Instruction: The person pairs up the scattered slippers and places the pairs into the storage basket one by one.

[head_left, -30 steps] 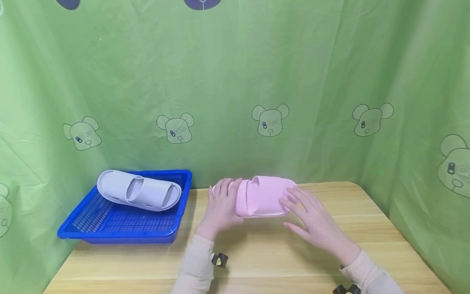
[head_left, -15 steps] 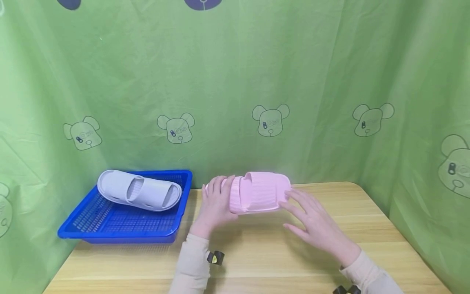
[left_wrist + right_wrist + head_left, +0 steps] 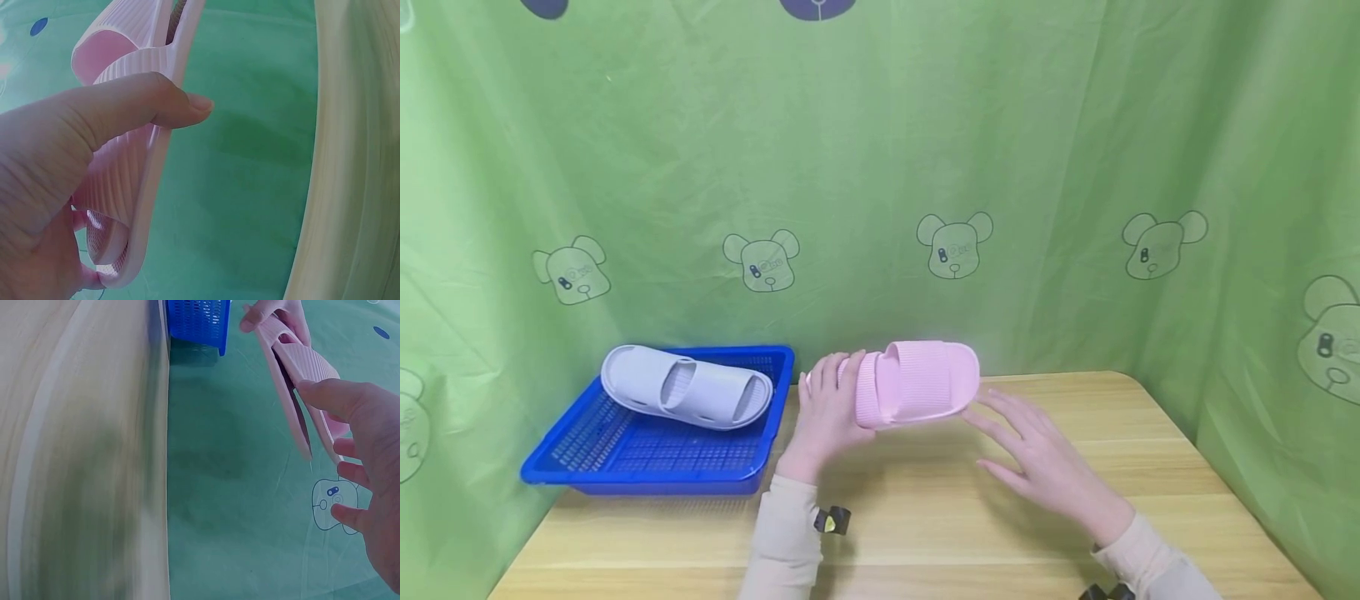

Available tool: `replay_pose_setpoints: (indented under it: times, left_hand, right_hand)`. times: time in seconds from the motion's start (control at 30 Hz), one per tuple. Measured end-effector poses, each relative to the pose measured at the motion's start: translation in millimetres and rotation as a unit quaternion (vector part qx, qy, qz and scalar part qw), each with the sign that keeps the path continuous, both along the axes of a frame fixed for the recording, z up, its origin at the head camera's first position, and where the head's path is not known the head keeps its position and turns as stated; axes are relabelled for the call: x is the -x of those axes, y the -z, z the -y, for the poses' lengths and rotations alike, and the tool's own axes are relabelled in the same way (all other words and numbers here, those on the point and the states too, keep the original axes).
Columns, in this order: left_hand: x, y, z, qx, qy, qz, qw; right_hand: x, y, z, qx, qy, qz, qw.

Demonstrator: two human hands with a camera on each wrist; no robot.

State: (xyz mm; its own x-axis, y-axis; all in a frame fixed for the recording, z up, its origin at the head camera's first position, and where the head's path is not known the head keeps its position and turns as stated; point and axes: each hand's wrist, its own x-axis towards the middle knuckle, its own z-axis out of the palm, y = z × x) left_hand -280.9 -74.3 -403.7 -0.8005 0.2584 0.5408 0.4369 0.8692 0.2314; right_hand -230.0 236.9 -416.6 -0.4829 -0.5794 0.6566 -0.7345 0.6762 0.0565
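- Green cloth printed with bear heads point(image 3: 953, 246) hangs behind and to both sides of a wooden table point(image 3: 925, 533), and the pink slipper point(image 3: 917, 382) is held up off the far middle of that table.
- The left hand point(image 3: 826, 412) grips the slipper at its left end: the left wrist view shows the thumb point(image 3: 156, 103) curled over the ribbed edge, with the other fingers behind the sole.
- The right hand point(image 3: 1037, 454) lies near the slipper's right end with its fingers spread and straight. It holds nothing, and in the head view a small gap shows between fingertips and slipper.
- All the slipper's weight seems to hang from one end in a single hand, so the free right end could sag or twist out of the pinch and the slipper could drop onto the table.
- The ribbed foam looks soft, so it may bend instead of holding its line.
- To the left stands a blue tray point(image 3: 587, 467) at the table's left edge, with a grey slipper point(image 3: 687, 397) lying across its far part.
- A slipper swung leftward could knock the tray's near rim or land on the grey one and tip it askew.
- The tray's left side sits close to the table's edge, so a hard bump might push it off.
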Motion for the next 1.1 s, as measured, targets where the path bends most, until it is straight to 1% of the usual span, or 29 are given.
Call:
replay_pose_setpoints:
  times: [0.4,0.53,0.87,0.93,1.1]
  left_hand:
    - [-0.7,-6.8,14,-0.018,-0.023,0.0,0.9996]
    - [-1.0,-7.2,19,-0.03,-0.029,0.005,0.9991]
    - [-2.8,-11.9,31,-0.056,-0.04,0.011,0.9976]
    - [-2.8,-12.4,34,-0.055,-0.043,0.009,0.9975]
    - [-3.4,-14.7,41,-0.065,-0.052,0.022,0.9963]
  right_hand:
    - [-2.2,6.5,5,-0.028,0.0,0.006,1.0]
    - [-3.8,8.3,8,-0.036,0.0,0.015,0.999]
    - [-5.2,14.6,14,-0.044,-0.002,0.018,0.999]
    - [-5.8,16.1,15,-0.047,0.0,0.024,0.999]
    - [-7.5,18.7,18,-0.053,0.004,0.044,0.998]
